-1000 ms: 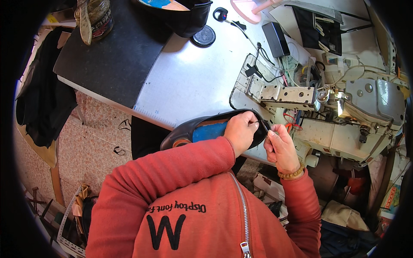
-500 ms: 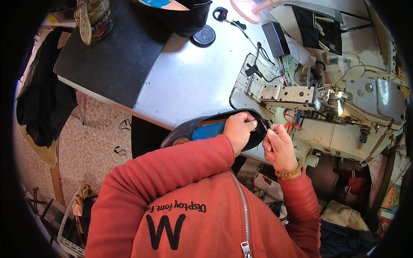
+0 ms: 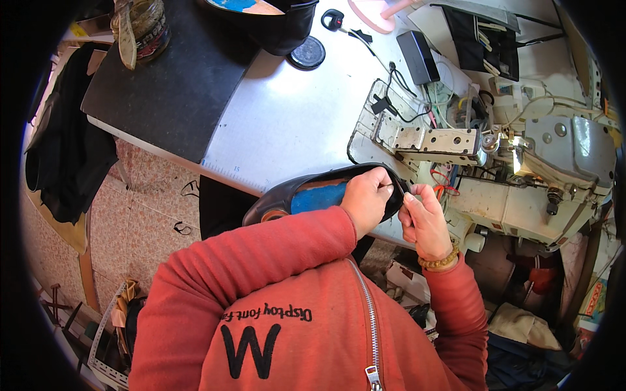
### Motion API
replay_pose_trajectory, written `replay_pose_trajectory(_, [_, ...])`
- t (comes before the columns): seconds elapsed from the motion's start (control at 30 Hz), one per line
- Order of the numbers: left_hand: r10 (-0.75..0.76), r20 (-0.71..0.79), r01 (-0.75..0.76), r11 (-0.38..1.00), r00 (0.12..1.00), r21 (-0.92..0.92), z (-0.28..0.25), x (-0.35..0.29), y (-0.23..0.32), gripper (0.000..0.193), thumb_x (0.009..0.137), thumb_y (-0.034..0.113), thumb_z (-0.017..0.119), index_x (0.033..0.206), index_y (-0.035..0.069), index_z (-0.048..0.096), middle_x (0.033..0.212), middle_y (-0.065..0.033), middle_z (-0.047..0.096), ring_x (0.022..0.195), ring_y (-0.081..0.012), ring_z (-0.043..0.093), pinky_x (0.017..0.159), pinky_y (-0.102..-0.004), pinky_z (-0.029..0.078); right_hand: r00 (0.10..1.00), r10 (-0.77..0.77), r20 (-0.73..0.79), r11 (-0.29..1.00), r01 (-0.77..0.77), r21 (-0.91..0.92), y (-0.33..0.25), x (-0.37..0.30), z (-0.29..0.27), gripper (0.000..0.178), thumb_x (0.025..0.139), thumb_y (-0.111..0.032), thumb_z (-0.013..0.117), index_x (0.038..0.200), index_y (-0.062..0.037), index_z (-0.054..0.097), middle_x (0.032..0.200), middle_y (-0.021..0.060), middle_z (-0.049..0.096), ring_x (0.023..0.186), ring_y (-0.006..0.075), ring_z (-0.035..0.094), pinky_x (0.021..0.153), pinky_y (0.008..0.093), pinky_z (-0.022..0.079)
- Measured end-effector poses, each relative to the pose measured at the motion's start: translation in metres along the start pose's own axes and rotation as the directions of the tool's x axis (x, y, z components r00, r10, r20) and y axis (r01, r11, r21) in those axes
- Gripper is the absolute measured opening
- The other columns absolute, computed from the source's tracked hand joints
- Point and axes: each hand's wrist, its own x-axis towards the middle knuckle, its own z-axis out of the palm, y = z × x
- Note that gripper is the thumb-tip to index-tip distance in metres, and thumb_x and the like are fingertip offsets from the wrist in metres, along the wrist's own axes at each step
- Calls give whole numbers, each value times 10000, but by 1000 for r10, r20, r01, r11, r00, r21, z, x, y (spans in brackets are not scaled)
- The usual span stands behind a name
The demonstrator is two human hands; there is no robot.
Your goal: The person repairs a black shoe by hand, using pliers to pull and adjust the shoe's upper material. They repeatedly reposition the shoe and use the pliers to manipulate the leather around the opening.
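A black leather shoe upper [image 3: 264, 203] lies across the table's near edge, in front of my body. Within its opening shows a blue and tan sole-shaped surface [image 3: 318, 197]. My left hand [image 3: 366, 201] reaches over it, thumb and fingers closed in a pinch at the right end of the opening; what they pinch is too small to make out. Beside it, at the black rim, my right hand [image 3: 425, 220] is closed on a thin, slender tool [image 3: 400, 189], whose kind I cannot tell. The fingertips of both hands almost meet.
To the right stands a sewing machine [image 3: 433, 144] with a long arm. A second black upper [image 3: 287, 32] and a round black lid [image 3: 307, 53] sit at the far side. Far left, a jar [image 3: 149, 32] with a brush stands on a black mat [image 3: 169, 85]. Cables [image 3: 398, 98] cross the white tabletop.
Both hands have shifted only slightly at the right end of the opening. My right fingers have moved a little up along the rim. The shoe upper stays put.
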Motion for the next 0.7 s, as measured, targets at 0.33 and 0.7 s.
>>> replay_pose_trajectory(0.33, [-211, 8, 189, 855, 977, -483, 7, 4, -9, 71, 925, 58, 566, 928, -7, 591, 872, -47, 610, 775, -116, 591, 740, -265, 523, 999, 34, -9, 994, -33, 106, 2, 0, -1, 107, 1000, -175, 456, 1052, -100, 401, 636, 6, 448, 420, 48, 276, 387, 217, 220])
replay_pose_trajectory(0.7, [-51, 20, 53, 993, 998, -101, 9, -3, -7, 279, 870, 74, 644, 1112, -37, 561, 908, -61, 647, 755, -118, 603, 676, -267, 510, 1000, -8, 18, 1000, 8, -20, 4, -6, -5, 152, 982, -161, 484, 1103, -99, 416, 645, -8, 442, 451, 41, 301, 406, 199, 231])
